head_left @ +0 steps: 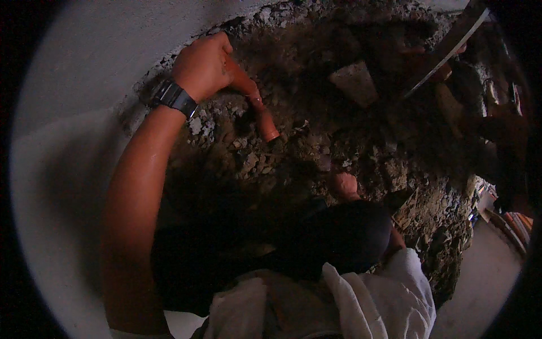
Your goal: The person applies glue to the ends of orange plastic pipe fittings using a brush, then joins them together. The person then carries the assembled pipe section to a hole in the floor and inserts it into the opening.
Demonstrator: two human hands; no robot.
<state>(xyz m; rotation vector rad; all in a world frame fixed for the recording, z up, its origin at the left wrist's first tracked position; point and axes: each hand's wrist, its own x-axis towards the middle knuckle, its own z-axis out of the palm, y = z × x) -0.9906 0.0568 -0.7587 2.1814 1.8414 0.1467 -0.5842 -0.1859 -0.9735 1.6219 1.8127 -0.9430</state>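
Observation:
My left hand, with a dark watch on its wrist, is closed around the upper end of an orange-brown plastic pipe. The pipe bends at a collar, and its free end points down over the broken ground by the pale wall. Lower and to the right, my right hand is low over the rubble beside my dark-clothed knee. The knee covers part of that arm. Dim light hides the fingers of my right hand, so I cannot see whether they hold anything.
A grey wall curves along the left. Dark soil and rubble cover the ground, with a flat angular stone farther back. A long flat piece with a pale edge slants in at upper right. Striped material lies at far right.

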